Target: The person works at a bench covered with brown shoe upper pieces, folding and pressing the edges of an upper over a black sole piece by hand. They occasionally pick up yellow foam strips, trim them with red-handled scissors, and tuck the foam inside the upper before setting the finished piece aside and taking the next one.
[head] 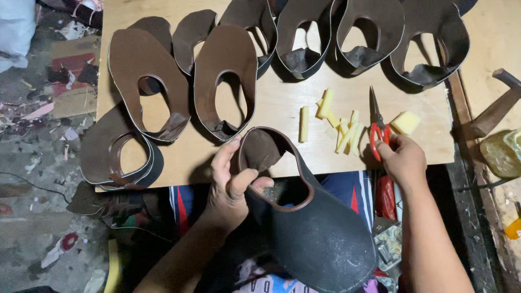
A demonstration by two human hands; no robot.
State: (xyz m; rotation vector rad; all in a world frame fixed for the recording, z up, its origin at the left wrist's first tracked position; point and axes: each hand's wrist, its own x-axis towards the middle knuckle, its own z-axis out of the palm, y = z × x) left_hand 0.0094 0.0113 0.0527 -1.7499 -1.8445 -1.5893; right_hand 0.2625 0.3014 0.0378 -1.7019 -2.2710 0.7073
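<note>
- Head view, looking down at your lap and the wooden board (282, 103) in front of you.
- Your left hand (230, 182) grips a dark shoe upper (309, 228) at its brown-lined heel end, thumb on the near side of the rim, fingers up along the heel flap.
- The upper sits below the board's near edge, over your lap, toe end pointing down-right; outer face dark and dusty, opening edged in brown.
- Your right hand (404, 160) is at the board's near edge, fingertips pinched on the red-handled scissors (378, 127); the grasp is light, on the handle loops only.
- Scissors lie on the board, blades shut, tips pointing away from you.
- Just left of them: a scatter of pale yellow foam strips (339, 122); just right, a yellow foam block (405, 122).
- Further back and to the left, rows of brown shoe uppers (225, 70) lie open on the board, some overlapping.
- A hammer (496, 108) rests off the board's right side.
- Floor at left is littered w/ scraps.
</note>
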